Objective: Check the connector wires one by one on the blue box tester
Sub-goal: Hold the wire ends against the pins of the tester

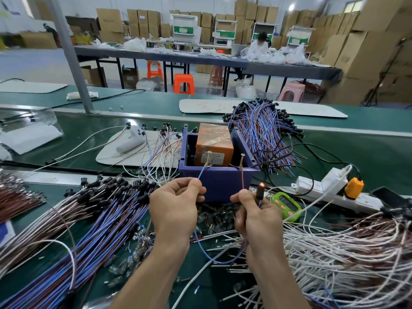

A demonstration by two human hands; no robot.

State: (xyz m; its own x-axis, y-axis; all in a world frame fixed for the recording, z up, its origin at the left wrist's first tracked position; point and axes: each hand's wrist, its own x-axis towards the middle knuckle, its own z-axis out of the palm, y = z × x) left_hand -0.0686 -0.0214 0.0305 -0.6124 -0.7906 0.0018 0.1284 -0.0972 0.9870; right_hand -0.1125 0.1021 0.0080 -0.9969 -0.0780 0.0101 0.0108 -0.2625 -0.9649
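The blue box (219, 181) sits in the middle of the green table (356, 152), and both hands are just in front of it, at its 6 o'clock. An orange block (214, 146) stands inside the box. Two metal screws stick up on the near rim, a left screw (209, 156) and a right screw (242, 159). The left hand (176, 201) pinches a blue wire (201, 173) between thumb and finger, and the wire's tip reaches up to the left screw. The right hand (256, 217) pinches a brown wire (242, 177) that goes up to the right screw. The right hand's fingers also curl round a black plug (259, 194), and a little light (261, 185) glows orange on top of it. Below the hands the blue wire hangs in a loop. At 9 o'clock from the hands lies a big heap of blue wires (100, 219) with black ends. At 3 o'clock there is a green timer (287, 205), and a white power strip (323, 186) past it. At 4 o'clock lies a pile of white wires (345, 253). At 1 o'clock, behind the box, is another bunch of wires (263, 130).
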